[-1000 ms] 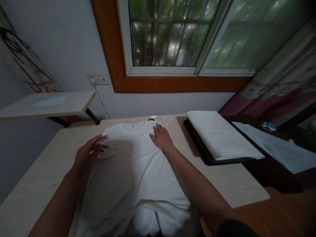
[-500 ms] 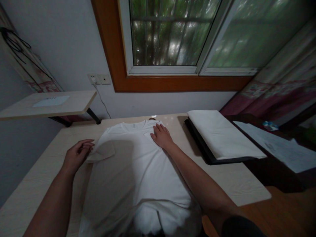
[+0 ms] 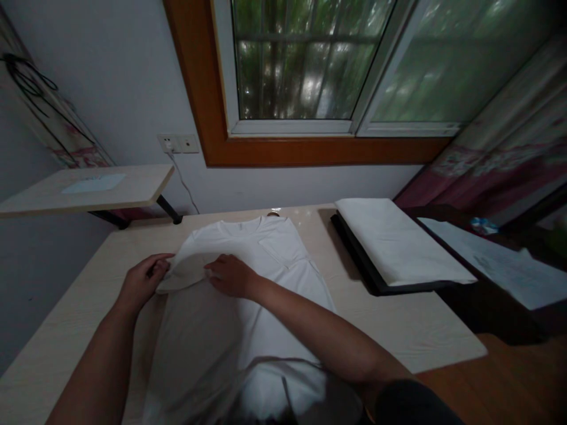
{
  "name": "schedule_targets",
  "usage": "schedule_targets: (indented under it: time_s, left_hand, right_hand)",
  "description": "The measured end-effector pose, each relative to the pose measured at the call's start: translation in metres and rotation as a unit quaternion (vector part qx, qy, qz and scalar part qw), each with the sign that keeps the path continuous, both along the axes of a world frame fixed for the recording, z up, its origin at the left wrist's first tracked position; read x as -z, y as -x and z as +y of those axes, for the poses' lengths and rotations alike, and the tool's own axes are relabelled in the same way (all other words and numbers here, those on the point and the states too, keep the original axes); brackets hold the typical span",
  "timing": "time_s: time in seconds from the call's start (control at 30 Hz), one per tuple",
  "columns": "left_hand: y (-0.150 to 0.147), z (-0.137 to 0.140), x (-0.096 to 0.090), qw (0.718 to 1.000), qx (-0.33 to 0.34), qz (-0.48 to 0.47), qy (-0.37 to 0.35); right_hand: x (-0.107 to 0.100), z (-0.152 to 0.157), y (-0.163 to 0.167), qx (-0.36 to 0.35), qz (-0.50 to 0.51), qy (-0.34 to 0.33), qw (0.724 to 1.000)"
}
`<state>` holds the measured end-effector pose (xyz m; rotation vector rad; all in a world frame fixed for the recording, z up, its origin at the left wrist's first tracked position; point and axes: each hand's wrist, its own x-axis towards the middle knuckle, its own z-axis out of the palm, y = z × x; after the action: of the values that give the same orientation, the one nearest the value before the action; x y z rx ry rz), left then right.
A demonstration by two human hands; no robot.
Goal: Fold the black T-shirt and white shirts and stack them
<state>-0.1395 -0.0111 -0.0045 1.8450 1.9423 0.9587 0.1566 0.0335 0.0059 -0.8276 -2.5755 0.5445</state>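
Note:
A white T-shirt [image 3: 199,336] lies on the pale wooden table, its neckline toward the wall and its lower part bunched at the near edge. Its left-side sleeve is folded inward over the body. My left hand [image 3: 144,280] is closed at that sleeve's outer edge, thumb and fingers pinching the cloth. At the inner corner of the same sleeve, my right hand [image 3: 233,276] pinches the hem, with the forearm lying across the shirt. The right-side sleeve [image 3: 283,243] is also folded in, and no hand touches it.
To the right, folded white cloth [image 3: 394,239] rests on a black flat stack [image 3: 361,260] on the table [image 3: 425,336]. A raised shelf [image 3: 133,188] holding a paper stands at the left. Beyond the table's right side is a dark surface with papers [image 3: 491,257].
My right hand has left the right-side sleeve and moved left to the other sleeve's inner corner. My left hand has shifted slightly right and down, onto the sleeve's edge.

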Motion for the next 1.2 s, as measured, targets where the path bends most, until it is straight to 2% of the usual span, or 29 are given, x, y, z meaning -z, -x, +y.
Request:
schedule_targets:
  time_s: [0.17, 0.27, 0.43, 0.57, 0.73, 0.83, 0.9, 1.03, 1.2]
  left_hand:
    - [0.001, 0.001, 0.002, 1.000, 0.011, 0.004, -0.010]
    - [0.002, 0.002, 0.003, 1.000, 0.013, -0.003, -0.006]
    - [0.000, 0.001, 0.000, 1.000, 0.019, -0.004, 0.006]
    - [-0.004, 0.000, -0.007, 0.999, 0.037, -0.002, -0.012]
    - [-0.006, 0.000, -0.014, 0.994, 0.091, 0.040, -0.041]
    - [-0.010, 0.003, -0.014, 0.988, 0.126, 0.083, -0.041]
    - [-0.016, 0.006, -0.013, 0.982, 0.146, 0.113, -0.042]
    - [-0.032, 0.009, -0.013, 0.975, 0.172, 0.140, -0.034]
    - [-0.041, 0.006, -0.016, 0.973, 0.180, 0.139, -0.040]
  right_hand:
    - [0.000, -0.012, 0.020, 0.026, 0.012, 0.037, 0.999]
    - [-0.001, -0.017, 0.028, 0.051, -0.004, 0.032, 0.998]
    - [-0.003, -0.014, 0.034, 0.052, 0.001, 0.025, 0.998]
    - [-0.007, -0.001, 0.030, 0.069, 0.084, 0.046, 0.993]
    - [-0.012, 0.025, 0.016, 0.159, 0.200, 0.109, 0.961]
    - [-0.005, 0.040, 0.009, 0.212, 0.252, 0.150, 0.932]
    - [0.003, 0.046, 0.005, 0.234, 0.252, 0.164, 0.925]
    - [0.019, 0.049, 0.001, 0.243, 0.237, 0.164, 0.926]
    - [0.024, 0.049, -0.001, 0.233, 0.208, 0.164, 0.936]
